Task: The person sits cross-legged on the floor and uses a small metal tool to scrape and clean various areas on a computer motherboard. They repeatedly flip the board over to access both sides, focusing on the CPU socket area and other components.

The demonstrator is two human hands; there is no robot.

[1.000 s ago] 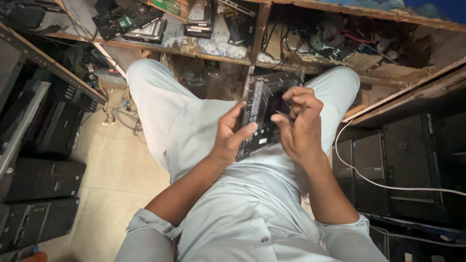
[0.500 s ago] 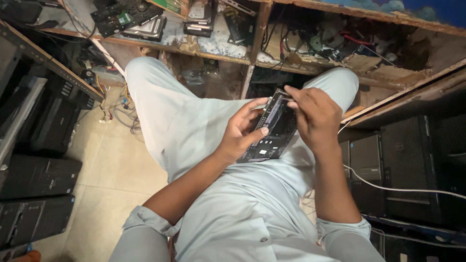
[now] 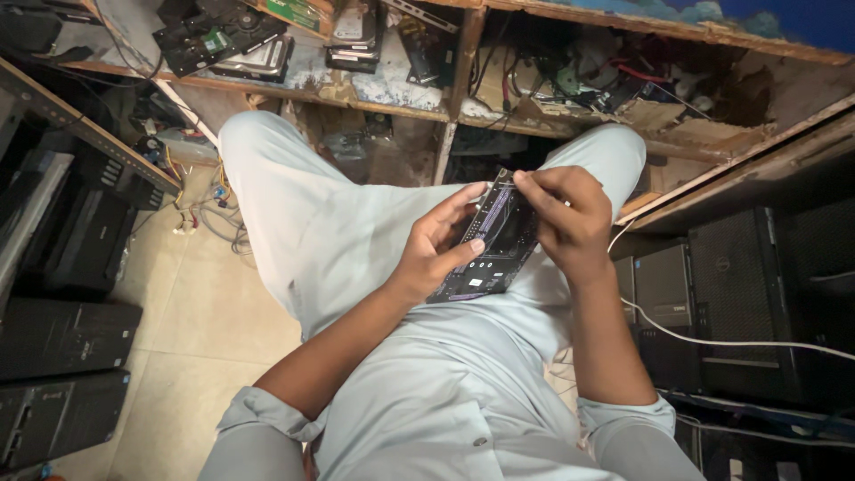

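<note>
Left hand [image 3: 436, 254] is cupped under the near left edge of a dark circuit board [image 3: 492, 240], thumb pressed on its top face, fingers curled along the side. Right hand [image 3: 565, 214] pinches the board's far top corner between thumb and fingertips. So both hands are grasping the board; neither is free. The board sits tilted over the person's lap [image 3: 427, 356], near end about at the right thigh, not resting on any tabletop.

Risks as I see them:
- Grip is on edges and one corner only. If the right pinch slips, the board pivots on the left palm and could slide off the lap onto the tiled floor [image 3: 178, 338].
- Thumb lies flat on the component side. Pressing there could bend pins or crack a solder joint; bare skin also means a static risk.
- Corner pinch plus opposite-side support could flex the board if either hand twists.
- White cable [image 3: 712, 343] runs along the floor by the person's right side past the black computer towers [image 3: 757, 294]; a shifted foot or elbow could snag it.
- Wooden shelf [image 3: 392, 89] ahead is crowded with loose drives and parts near its front edge; a raised knee could knock it.
- More black cases [image 3: 62, 338] are stacked at the left, so there's little room to catch a drop.
</note>
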